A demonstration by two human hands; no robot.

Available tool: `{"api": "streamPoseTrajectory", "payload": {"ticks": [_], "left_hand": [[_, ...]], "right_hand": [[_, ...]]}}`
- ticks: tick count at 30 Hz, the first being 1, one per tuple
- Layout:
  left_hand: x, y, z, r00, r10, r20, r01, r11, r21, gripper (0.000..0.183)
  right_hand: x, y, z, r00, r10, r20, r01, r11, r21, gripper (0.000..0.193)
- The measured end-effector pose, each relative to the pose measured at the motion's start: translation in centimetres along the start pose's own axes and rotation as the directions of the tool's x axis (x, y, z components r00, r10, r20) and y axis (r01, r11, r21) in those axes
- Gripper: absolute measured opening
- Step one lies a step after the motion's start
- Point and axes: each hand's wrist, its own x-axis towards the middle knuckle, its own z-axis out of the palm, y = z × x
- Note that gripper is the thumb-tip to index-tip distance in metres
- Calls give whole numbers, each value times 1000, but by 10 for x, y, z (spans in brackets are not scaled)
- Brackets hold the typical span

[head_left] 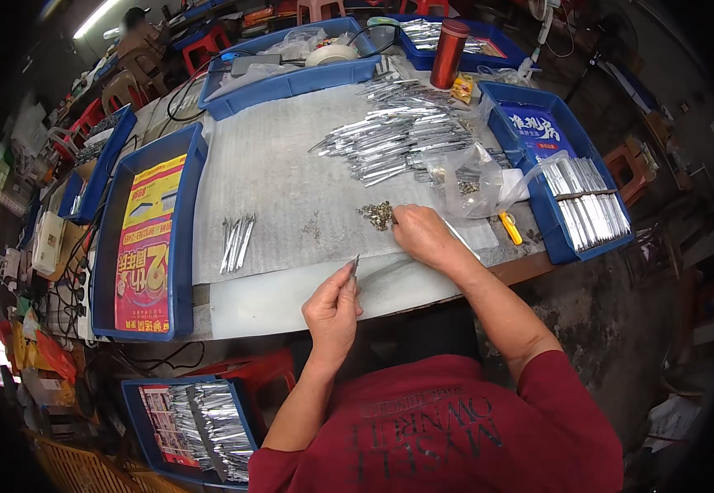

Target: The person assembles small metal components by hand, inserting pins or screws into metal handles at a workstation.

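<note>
1. Parts, small and brass-coloured [376, 215], lie in a loose heap on the pale sheet [258, 156] covering the worktop [529, 269]; the right hand [424, 234] rests at the heap's right side, its fingers bent down. I cannot tell whether they grip a part.
2. The left hand [334, 308] is closed in a narrow pinch on a thin metal piece [356, 264], tip pointing up, near the worktop's front edge.
3. A slack pinch could let that piece slip; so close to the edge, it might drop to the person's lap or the floor.
4. A careless sweep of the right hand could scatter the heap, and parts this small would be hard to find among the tiny bits [311, 226] to its left.
5. The big pile of silver strips [406, 135] overlaps loosely beyond the heap, so a knock could set some sliding. The clear bag [462, 182] beside it could spill if tugged.
6. The left hand's fingers hide the lower end of the metal piece, and the right hand's own back hides most of its fingertips.
7. Creases and glare blur the bag's contents; whether the yellow-handled tool [510, 228] has a blade out is unclear. Dark fisheye rims cut off the room's edges.
</note>
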Motion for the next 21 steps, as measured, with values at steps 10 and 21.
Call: {"api": "streamPoseTrajectory", "payload": {"ticks": [10,21], "left_hand": [[5,-7,0,1000,21,1,-21,1000,-12,19],[11,3,17,994,83,70,-72,988,-139,19]], "right_hand": [[-3,0,-8,999,-15,-48,20,992,122,13],[-47,-43,1,965,141,222,-196,-175,965,6]]}}
